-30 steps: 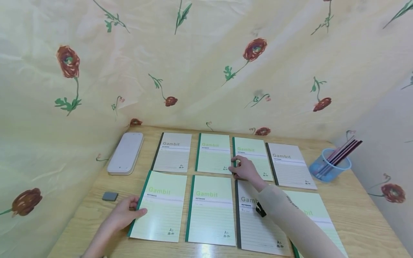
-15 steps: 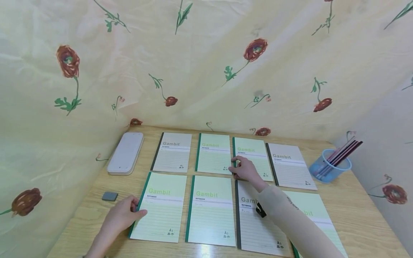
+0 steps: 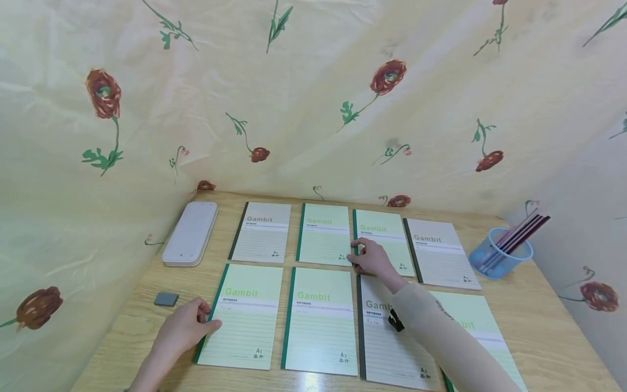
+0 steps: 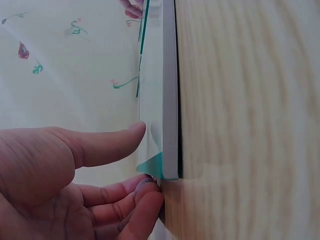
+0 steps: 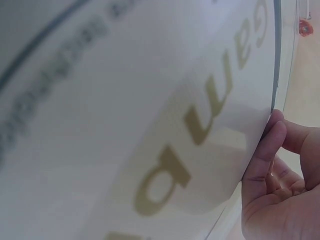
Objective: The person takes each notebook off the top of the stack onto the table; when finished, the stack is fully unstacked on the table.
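In the head view, my left hand pinches the left edge of a green-spined notebook at the front left. Its thumb lies on the cover and the other fingers curl against the spine; the left wrist view shows the thumb over the book's edge. My right hand reaches to the back row, thumb and forefinger at the right edge of a second green-spined notebook. Beside that hand lies another green-spined notebook, partly covered. A grey notebook fills the right wrist view, with my right fingers beyond its edge.
Several notebooks lie flat in two rows on the wooden table. My right sleeve crosses a black-spined notebook. A white case and a grey eraser lie left; a blue pencil cup stands right.
The front-left notebook has slid slightly nearer to me, away from the back row, with my left hand at its edge. My right hand has stayed in place.
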A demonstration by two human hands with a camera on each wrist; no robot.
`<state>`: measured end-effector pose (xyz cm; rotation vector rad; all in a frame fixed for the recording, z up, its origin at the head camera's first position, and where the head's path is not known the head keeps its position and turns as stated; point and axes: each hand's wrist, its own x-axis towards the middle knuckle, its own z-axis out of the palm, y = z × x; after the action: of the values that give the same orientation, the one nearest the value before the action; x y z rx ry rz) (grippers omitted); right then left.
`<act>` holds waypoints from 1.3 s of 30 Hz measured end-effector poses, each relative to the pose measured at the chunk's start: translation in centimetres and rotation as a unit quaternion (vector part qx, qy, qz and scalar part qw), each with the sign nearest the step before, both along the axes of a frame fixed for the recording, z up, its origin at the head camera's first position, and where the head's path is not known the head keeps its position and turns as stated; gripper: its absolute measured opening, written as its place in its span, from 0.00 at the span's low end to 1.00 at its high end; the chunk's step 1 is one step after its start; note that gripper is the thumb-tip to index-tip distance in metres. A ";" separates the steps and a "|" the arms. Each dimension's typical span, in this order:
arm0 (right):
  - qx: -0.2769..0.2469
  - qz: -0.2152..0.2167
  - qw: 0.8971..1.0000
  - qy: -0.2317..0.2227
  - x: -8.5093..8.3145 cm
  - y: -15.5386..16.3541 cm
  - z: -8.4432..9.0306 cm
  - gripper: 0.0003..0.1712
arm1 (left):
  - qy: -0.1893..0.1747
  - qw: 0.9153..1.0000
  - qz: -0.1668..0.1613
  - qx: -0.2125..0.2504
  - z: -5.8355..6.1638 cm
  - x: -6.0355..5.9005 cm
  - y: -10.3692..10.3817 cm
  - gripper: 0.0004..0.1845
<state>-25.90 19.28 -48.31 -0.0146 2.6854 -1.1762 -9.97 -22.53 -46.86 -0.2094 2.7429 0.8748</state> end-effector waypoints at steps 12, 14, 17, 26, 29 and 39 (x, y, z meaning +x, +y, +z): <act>-0.010 0.001 1.000 -0.007 -0.1 0.0 -0.1 0.24 | -0.021 1.000 0.005 0.002 0.3 -0.3 0.1 0.20; -0.004 0.003 1.000 -0.006 -0.2 0.0 -0.3 0.24 | -0.023 1.000 0.004 0.000 0.3 -0.3 0.0 0.20; 0.001 0.001 1.000 -0.007 -0.3 -0.1 -0.4 0.24 | -0.022 1.000 0.002 -0.001 0.3 -0.3 0.0 0.21; -0.005 0.002 1.000 0.000 -0.1 -0.2 -0.1 0.23 | 0.070 0.997 -0.016 -0.019 2.0 -1.5 0.1 0.22; -0.005 0.006 1.000 0.004 0.0 -0.1 0.1 0.22 | 0.103 0.994 -0.024 -0.006 2.9 -2.8 0.4 0.23; -0.002 0.003 1.000 0.003 -0.3 -0.3 0.1 0.22 | 0.132 0.989 -0.046 0.048 4.4 -8.5 2.6 0.18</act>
<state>-26.16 18.95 -48.25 -0.0275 2.6859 -1.1823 -18.50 -19.93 -42.48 0.0550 2.9120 1.0748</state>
